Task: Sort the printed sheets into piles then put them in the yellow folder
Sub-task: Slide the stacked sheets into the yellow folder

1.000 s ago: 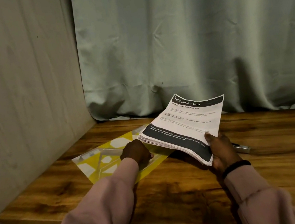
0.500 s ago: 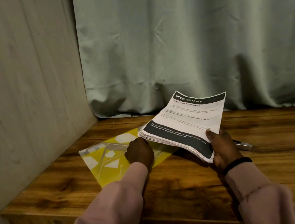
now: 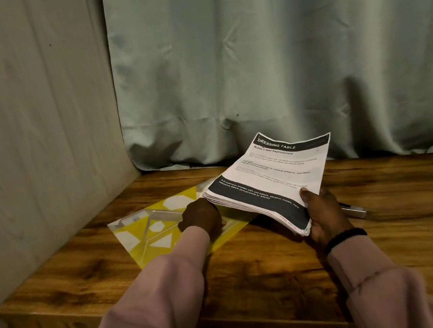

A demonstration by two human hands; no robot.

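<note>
Two hands reach forward over one wooden table [image 3: 258,278], both in pale pink sleeves. On the right, the right hand [image 3: 323,213] grips the near corner of one thick stack of printed sheets [image 3: 270,183], thumb pressed on top and fingers curled underneath, holding the stack tilted up off the table. Its top sheet has a dark header reading "DRESSING TABLE". A black band [image 3: 344,238] circles that wrist. On the left, the left hand [image 3: 201,217] rests on one yellow folder [image 3: 146,231], which lies flat on the table just beside the stack's lower left edge; its fingers are curled at the folder's right part, but whether they pinch a flap cannot be told. One small silver object [image 3: 355,210] lies on the table just behind the right hand, partly hidden. One grey-green curtain [image 3: 276,52] hangs behind the table, and a plain wall [image 3: 29,124] stands on the left.
</note>
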